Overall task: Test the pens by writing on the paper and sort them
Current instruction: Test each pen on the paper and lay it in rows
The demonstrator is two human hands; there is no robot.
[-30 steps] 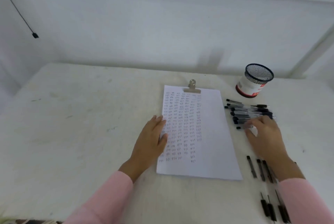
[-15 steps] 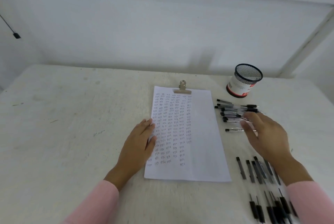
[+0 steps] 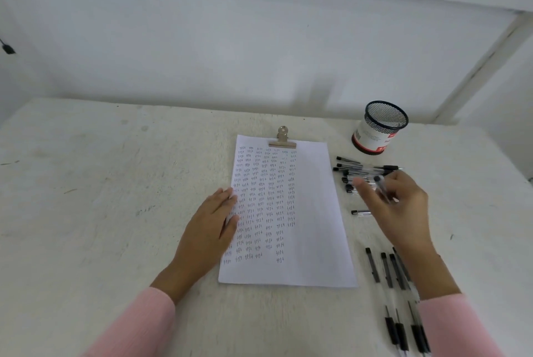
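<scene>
A white sheet of paper (image 3: 314, 212) covered in columns of small written marks lies under a metal clip (image 3: 282, 139). My left hand (image 3: 209, 231) rests flat on the paper's left edge. My right hand (image 3: 399, 209) hovers right of the paper and holds a clear pen with a black cap (image 3: 382, 186) between its fingers, blurred by motion. A pile of several black-capped pens (image 3: 357, 173) lies just beyond that hand. One lone pen (image 3: 360, 212) lies beside the paper. A group of several pens (image 3: 386, 268) lies near my right forearm.
A black mesh pen cup with a white and red label (image 3: 379, 129) stands at the back right on the white table (image 3: 101, 198). A white wall closes the back. A small black plug (image 3: 8, 49) hangs at far left.
My right hand has lifted off the pen pile with one pen in its fingers. The lone pen stays on the table. My left hand stays on the paper; the camera has turned slightly.
</scene>
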